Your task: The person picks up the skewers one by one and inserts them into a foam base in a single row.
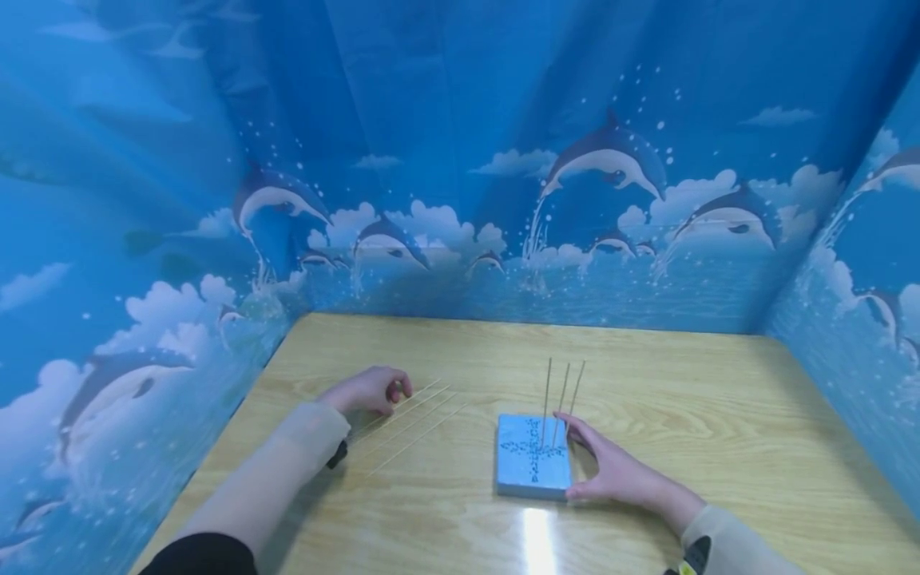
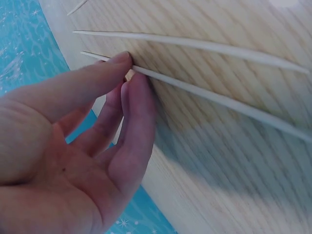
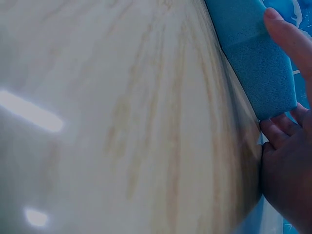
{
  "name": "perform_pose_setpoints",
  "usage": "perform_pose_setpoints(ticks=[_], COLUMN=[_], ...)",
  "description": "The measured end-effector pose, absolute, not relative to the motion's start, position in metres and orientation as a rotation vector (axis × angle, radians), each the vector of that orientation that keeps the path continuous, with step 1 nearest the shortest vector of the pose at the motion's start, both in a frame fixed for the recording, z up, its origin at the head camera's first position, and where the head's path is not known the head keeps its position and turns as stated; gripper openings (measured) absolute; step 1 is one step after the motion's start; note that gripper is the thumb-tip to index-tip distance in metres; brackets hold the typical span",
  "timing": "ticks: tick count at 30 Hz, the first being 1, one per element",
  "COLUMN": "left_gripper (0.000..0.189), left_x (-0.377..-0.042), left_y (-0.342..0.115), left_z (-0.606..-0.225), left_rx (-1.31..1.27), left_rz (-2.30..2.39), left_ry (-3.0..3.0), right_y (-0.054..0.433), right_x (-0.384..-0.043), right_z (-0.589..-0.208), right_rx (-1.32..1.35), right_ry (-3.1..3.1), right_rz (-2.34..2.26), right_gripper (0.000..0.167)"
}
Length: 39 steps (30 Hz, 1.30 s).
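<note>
Out on the left of the table, my left hand (image 1: 370, 390) pinches a thin wooden stick (image 2: 195, 91) between thumb and fingertips, low over the tabletop. Several similar sticks (image 1: 418, 440) lie slantwise beside it, roughly parallel. My right hand (image 1: 611, 471) grips a square blue foam block (image 1: 513, 471) at its right side, with the thumb at the near corner and fingers at the far side. Dark dots form a cross on the block's top. Three thin sticks (image 1: 545, 403) stand in the block, leaning slightly right. In the right wrist view, the block's side (image 3: 258, 63) shows beside the thumb.
The light wood-grain table (image 1: 690, 383) is bordered at the back and both sides by a blue curtain (image 1: 446, 160) printed with dolphins. A bright light reflection lies on the table in front of the block.
</note>
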<state>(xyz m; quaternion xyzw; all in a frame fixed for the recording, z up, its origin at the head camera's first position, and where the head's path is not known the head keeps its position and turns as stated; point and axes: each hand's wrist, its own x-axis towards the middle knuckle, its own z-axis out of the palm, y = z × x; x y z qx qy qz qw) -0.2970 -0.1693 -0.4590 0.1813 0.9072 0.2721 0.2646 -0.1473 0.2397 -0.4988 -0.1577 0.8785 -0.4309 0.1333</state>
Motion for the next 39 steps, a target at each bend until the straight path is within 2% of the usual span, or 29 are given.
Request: perform_pose_setpoints(ticks=[10,20,33,39], left_gripper=[0.046,0.048,0.053,0.040], left_x=[-0.303,-0.314,-0.299,-0.275], left_y=[-0.176,-0.191,-0.180,-0.153], left_z=[-0.461,-0.463,-0.420,-0.398], left_rx=[0.446,0.290,0.297,0.471], left_rz=[0.793,1.053,1.623,1.766], left_ry=[2.412,2.266,2.018,1.988], right_y=[0.240,0.240,0.238,0.237], right_x=[-0.147,-0.146,-0.146,-0.146], right_z=[-0.501,-0.502,-0.501,-0.501], right_rx=[-0.453,-0.506,-0.460,-0.459], right_ry=[2.547,2.567,2.567,2.580], right_rz=[-1.250,-1.236,-1.243,-1.249], right_gripper=[0.121,0.121,0.120,0.121])
